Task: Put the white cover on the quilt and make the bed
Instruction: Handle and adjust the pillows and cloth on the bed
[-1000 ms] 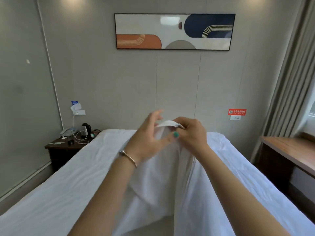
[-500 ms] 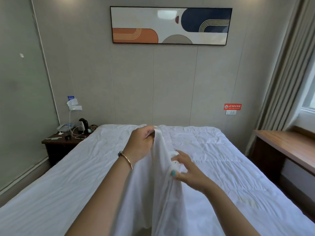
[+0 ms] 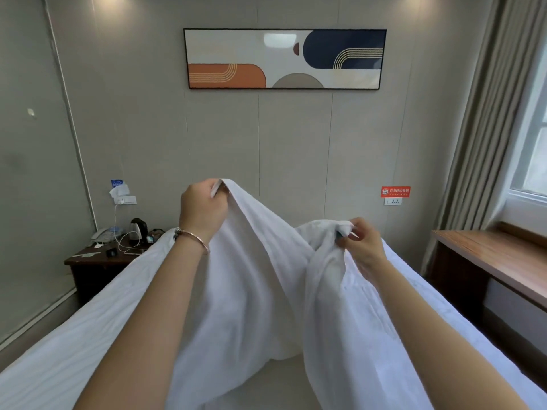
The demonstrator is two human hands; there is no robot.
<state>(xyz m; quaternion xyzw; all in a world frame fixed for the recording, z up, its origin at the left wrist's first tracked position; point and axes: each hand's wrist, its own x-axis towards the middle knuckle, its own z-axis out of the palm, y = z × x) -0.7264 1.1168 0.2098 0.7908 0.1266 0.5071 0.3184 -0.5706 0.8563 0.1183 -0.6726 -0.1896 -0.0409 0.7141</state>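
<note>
Since half a second earlier the hands had drawn apart, the left hand raised and clenching a peak of the soft, creased white cotton cover over the bed, the right hand pinching a bunched fold lower down.

The bed carries a white quilt, spread flat across it.

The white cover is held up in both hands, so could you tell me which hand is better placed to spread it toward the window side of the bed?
Probably the right hand: it pinches the white cover lower, nearer the window; the left hand grips higher, centrally.
</note>
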